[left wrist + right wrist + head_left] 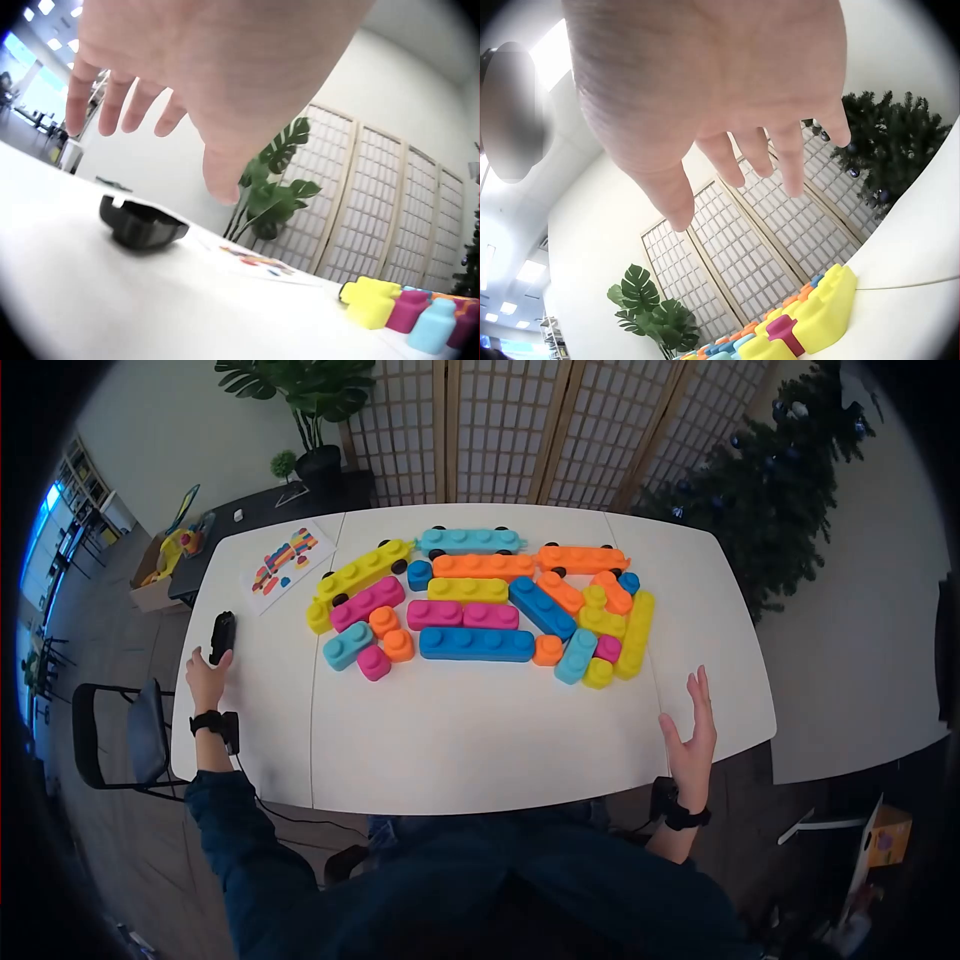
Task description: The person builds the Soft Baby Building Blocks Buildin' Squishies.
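Note:
My left hand (208, 678) is beside a black object (222, 638) near the table's left edge; in the left wrist view the hand (217, 82), fingers spread, hangs above that black piece (142, 225) with a gap. At the right, my right hand (692, 745) is raised with straight fingers and holds nothing; the right wrist view shows its palm (720, 82). Colourful blocks lie grouped mid-table, among them a long blue block (476, 644), a long yellow block (636, 635) and a teal wheeled block (470, 541).
A printed sheet (287, 565) with coloured block pictures lies at the table's back left. Behind the white table (480, 760) stand a potted plant (318, 465), a lattice screen (500, 435) and a decorated tree (770, 480). A chair (140, 735) is at the left.

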### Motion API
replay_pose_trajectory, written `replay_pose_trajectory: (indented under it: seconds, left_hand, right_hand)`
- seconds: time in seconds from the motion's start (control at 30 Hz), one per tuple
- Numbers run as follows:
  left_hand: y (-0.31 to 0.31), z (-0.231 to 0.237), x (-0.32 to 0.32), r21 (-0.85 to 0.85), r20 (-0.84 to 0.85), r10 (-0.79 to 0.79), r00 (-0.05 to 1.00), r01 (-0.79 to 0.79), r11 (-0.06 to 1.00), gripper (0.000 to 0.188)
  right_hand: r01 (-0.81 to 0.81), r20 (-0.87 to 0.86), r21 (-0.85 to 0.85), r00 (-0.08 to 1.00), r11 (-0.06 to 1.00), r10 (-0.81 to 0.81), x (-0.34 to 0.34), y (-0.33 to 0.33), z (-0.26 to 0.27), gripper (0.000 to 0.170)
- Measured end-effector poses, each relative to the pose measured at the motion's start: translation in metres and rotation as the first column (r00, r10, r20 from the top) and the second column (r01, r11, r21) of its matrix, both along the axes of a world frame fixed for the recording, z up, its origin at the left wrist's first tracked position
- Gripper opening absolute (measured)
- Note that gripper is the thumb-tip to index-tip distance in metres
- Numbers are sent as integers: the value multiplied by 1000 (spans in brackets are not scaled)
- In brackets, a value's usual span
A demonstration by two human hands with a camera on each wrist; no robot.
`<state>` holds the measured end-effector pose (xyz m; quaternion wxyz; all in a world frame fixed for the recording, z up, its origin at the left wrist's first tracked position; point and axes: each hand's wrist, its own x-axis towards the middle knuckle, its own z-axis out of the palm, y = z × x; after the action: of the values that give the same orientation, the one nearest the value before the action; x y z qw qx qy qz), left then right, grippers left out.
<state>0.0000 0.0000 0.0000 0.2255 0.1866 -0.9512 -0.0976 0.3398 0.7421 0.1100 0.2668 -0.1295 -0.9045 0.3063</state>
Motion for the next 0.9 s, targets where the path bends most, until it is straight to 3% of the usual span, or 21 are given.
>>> replay_pose_trajectory:
  seconds: [0.07,0.1,0.17,0.23,0.27,0.33,0.53,0.67,0.8,0.9]
  left_hand:
    - [30,44,27,-268,-201,-208,957,150,952,54]
    - [52,68,46,-265,-204,-206,957,148,953,54]
    - [110,113,89,-63,-313,-256,915,249,967,37]
    - [158,130,126,30,-365,-295,883,328,944,30]
    - [179,133,143,123,-418,-321,850,403,907,24]
    - [216,136,169,108,-485,-372,791,477,872,15]
    - [287,142,242,241,-448,-433,782,572,784,6]
    - [287,137,259,242,-432,-481,763,612,753,5]
    - [280,126,259,294,-456,-424,782,582,758,9]
    - [288,128,249,268,-480,-491,727,655,707,12]
  right_hand:
    - [24,1,29,1000,999,-24,-2,1,2,64]
    - [23,-1,32,1000,999,-23,-4,2,3,64]
    - [18,-113,-1,993,1000,-18,-6,2,4,58]
    - [26,-160,-37,987,999,-32,-8,-3,4,55]
    - [29,-203,-71,978,997,-43,-10,-6,4,52]
    - [9,-210,-61,977,998,-21,-12,-17,3,50]
    - [26,-180,-57,983,998,-35,7,-23,3,45]
    - [13,-83,-145,996,989,-25,24,-26,-6,43]
    - [-2,-88,-175,996,985,-13,17,-31,-8,41]
    - [-53,-155,-140,987,989,31,5,-35,-10,42]
